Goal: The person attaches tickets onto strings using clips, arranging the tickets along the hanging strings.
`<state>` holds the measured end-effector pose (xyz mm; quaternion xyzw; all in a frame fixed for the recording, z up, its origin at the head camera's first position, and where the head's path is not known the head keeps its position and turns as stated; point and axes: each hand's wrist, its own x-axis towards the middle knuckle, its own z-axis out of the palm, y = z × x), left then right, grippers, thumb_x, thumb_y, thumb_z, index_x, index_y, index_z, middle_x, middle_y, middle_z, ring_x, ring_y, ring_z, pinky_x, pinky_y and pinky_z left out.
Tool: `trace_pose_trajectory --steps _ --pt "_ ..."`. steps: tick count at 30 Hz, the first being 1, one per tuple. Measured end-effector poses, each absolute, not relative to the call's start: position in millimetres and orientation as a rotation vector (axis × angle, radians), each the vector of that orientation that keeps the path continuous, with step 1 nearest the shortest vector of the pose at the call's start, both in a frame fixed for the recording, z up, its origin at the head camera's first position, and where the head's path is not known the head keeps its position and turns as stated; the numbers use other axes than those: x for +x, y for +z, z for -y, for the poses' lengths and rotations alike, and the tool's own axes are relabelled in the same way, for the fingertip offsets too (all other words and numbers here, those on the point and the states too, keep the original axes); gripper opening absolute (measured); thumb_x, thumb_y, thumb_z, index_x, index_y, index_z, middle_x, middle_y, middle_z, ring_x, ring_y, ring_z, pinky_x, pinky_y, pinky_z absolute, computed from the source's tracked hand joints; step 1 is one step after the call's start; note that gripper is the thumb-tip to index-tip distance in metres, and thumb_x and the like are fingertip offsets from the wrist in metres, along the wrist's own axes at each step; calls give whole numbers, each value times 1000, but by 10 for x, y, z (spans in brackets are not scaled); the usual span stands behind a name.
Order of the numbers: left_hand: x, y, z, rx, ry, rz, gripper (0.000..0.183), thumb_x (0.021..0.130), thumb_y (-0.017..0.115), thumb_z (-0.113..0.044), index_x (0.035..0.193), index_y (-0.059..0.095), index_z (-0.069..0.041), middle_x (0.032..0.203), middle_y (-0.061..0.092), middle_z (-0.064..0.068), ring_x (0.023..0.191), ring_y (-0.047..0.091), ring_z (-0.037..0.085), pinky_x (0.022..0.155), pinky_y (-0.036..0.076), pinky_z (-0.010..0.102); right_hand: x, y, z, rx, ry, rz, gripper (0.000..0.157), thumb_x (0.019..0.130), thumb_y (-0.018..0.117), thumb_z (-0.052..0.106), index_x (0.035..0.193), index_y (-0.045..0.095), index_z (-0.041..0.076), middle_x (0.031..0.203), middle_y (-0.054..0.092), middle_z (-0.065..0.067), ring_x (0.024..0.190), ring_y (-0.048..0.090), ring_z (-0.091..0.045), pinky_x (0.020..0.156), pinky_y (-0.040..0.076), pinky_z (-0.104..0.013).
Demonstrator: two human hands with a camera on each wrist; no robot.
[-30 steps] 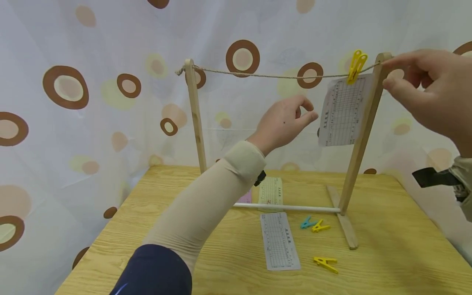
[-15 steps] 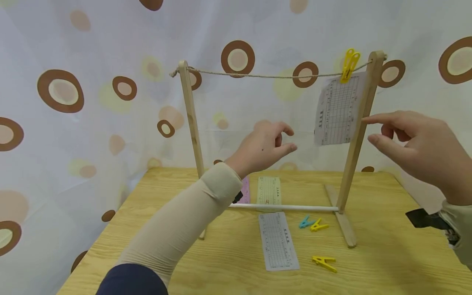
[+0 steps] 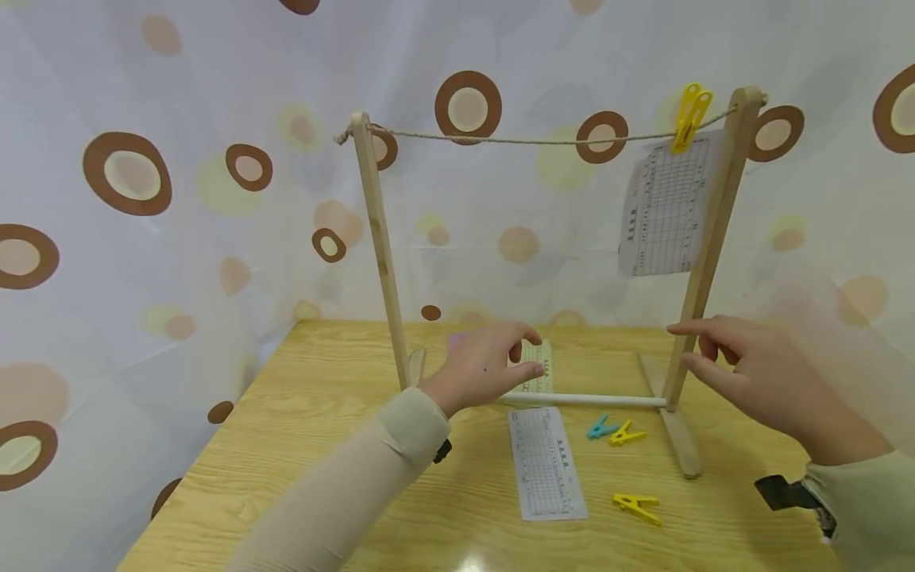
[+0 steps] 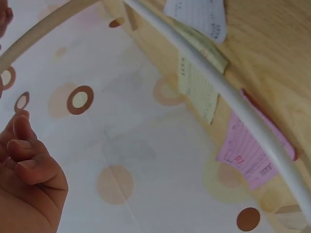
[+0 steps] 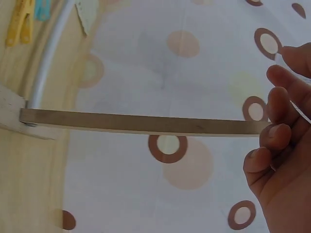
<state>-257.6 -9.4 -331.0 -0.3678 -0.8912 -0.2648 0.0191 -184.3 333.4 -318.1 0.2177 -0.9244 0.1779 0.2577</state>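
My left hand [image 3: 486, 365] is in the air over the table, its fingers loosely bent and holding nothing; it partly covers a pale green slip [image 3: 545, 373] and a pink slip [image 4: 255, 153]. Nearest below it lies a white printed slip [image 3: 546, 469]. My right hand [image 3: 754, 377], also holding nothing, has its index finger extended beside the right wooden post [image 3: 720, 210]; whether it touches is unclear. A yellow clothespin [image 3: 690, 119] fastens a white printed sheet [image 3: 668, 206] to the rope [image 3: 529, 141] near that post.
A blue clothespin [image 3: 602, 427] and a yellow one lie together before the white crossbar [image 3: 593, 400], and another yellow clothespin [image 3: 638, 507] sits nearer the front. The left post [image 3: 382, 254] and the right post's foot [image 3: 679, 445] stand on the wooden table [image 3: 286, 477].
Both hands have come down from near rope height toward the table, the left one also moving leftward. The sheet still hangs from the rope, and the slips and clothespins lie where they were.
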Motion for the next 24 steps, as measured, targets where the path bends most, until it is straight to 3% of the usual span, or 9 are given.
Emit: trace_pose_trajectory --steps 12,17,24 --pt "-2593 -3923 172 -1087 -891 2963 40 96 72 -36 130 65 -16 86 57 -6 67 49 9 58 44 25 -1880 -3814 -3373 582 629 2740 31 97 72 25 127 67 17 75 54 18 67 44 -5 64 35 -27" --pt "-2630 -4120 215 -1039 -933 3054 41 94 74 -28 131 64 -13 82 56 -4 68 48 9 61 42 25 -1905 -3977 -3382 543 678 2881 35 98 70 25 131 65 15 79 52 11 65 39 -7 58 34 -29" --pt "-2670 -4299 246 -964 -751 3233 53 93 74 -36 140 59 -16 82 59 -5 71 53 10 66 46 28 -1947 -4212 -3345 556 817 3086 44 96 71 25 137 62 11 81 50 4 59 39 -8 52 36 -28"
